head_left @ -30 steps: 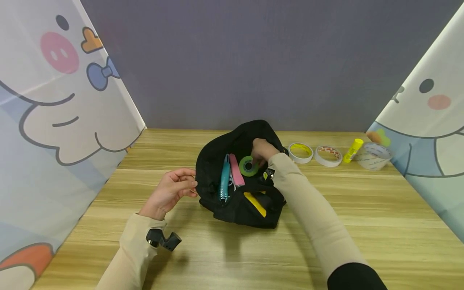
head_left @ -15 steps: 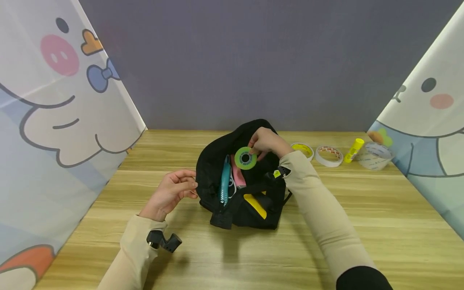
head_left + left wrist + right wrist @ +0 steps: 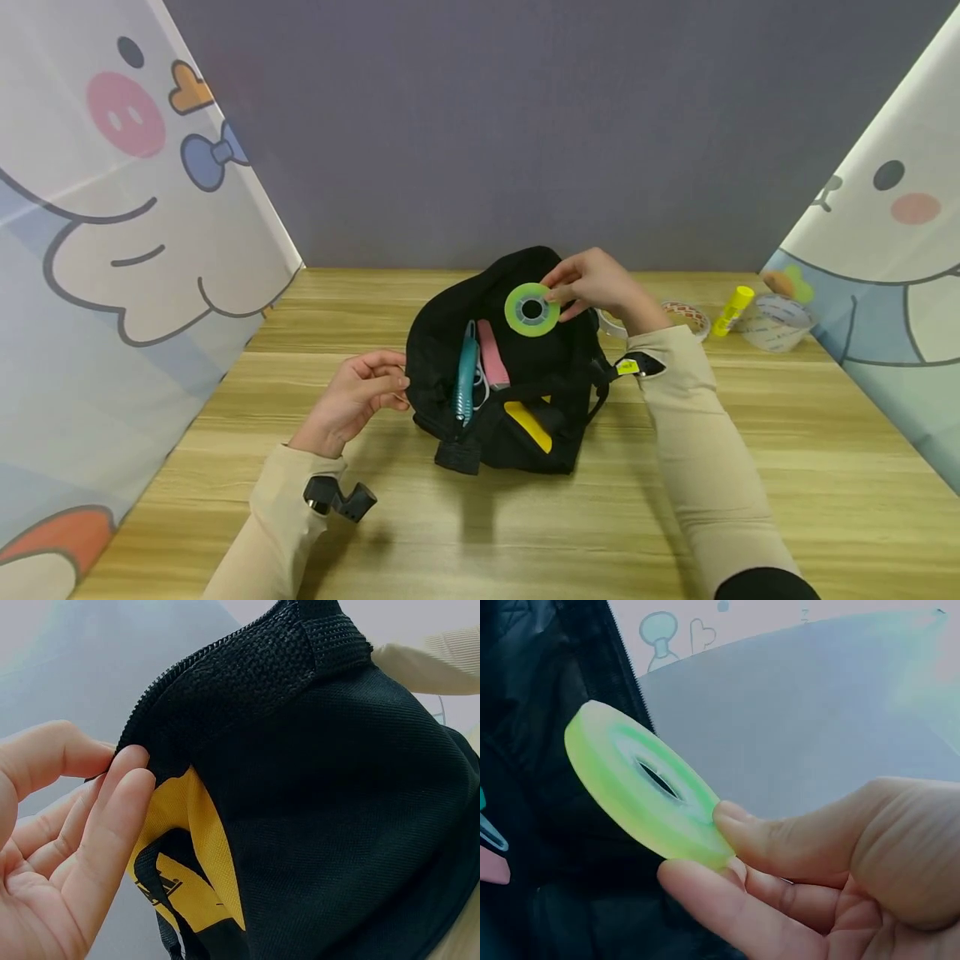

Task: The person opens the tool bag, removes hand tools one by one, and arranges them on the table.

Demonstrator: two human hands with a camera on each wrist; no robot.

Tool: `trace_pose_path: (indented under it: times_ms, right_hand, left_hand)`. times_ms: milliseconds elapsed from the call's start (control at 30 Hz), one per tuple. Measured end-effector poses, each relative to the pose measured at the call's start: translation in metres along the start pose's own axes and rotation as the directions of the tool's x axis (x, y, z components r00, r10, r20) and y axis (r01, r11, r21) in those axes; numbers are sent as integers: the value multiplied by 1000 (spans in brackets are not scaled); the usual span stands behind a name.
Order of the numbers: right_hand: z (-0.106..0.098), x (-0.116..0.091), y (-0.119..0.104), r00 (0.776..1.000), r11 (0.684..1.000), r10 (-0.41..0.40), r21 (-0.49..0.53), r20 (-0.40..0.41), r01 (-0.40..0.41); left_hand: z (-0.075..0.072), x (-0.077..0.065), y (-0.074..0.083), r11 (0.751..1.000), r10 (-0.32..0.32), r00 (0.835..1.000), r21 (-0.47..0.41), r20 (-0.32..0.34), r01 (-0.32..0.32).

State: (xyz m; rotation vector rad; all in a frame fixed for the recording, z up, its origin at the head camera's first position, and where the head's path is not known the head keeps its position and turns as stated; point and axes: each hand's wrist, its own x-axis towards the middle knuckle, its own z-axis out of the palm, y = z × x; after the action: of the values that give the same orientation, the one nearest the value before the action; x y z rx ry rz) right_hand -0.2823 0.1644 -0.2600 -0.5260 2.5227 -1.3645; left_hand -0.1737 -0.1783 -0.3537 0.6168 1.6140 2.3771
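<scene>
A green tape roll (image 3: pixel 515 312) is pinched between the thumb and fingers of my right hand (image 3: pixel 603 287), held over the opening of the black zippered bag (image 3: pixel 433 333). In the right wrist view, the roll (image 3: pixel 615 787) is seen tilted, its hollow core showing. My left hand (image 3: pixel 348 404) pinches the bag's left edge; in the left wrist view its fingertips are at the zipper (image 3: pixel 169 682). Inside the bag lie a slim teal tool (image 3: pixel 466 375) with a ribbed end and a pink flat piece (image 3: pixel 492 357), with a white cord between them.
Behind the right hand and forearm are two white-rimmed tape rolls, partly hidden, one showing its printed core (image 3: pixel 686 312). Farther right stand a yellow glue stick (image 3: pixel 732 311) and a wide clear tape roll (image 3: pixel 777 323). A grey panel (image 3: pixel 480 133) rises behind the wooden table (image 3: pixel 360 533).
My right hand has come up out of the bag with the green tape roll and moved to the right. A front flap of the bag has dropped outward. The left hand stays put.
</scene>
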Motion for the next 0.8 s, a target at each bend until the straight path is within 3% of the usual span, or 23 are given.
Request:
trace_pose_path:
  times_ms: [467,800]
  right_hand:
    - [-27,-43,7,996,999,-33,-18,-82,31]
    - [-49,-63,38,996,1000,15,-2,-84,-16]
  left_hand:
    - [0,1,0,1000,-4,1000,6,3,4]
    - [-1,-2,0,1000,8,1000,2,-4,-8]
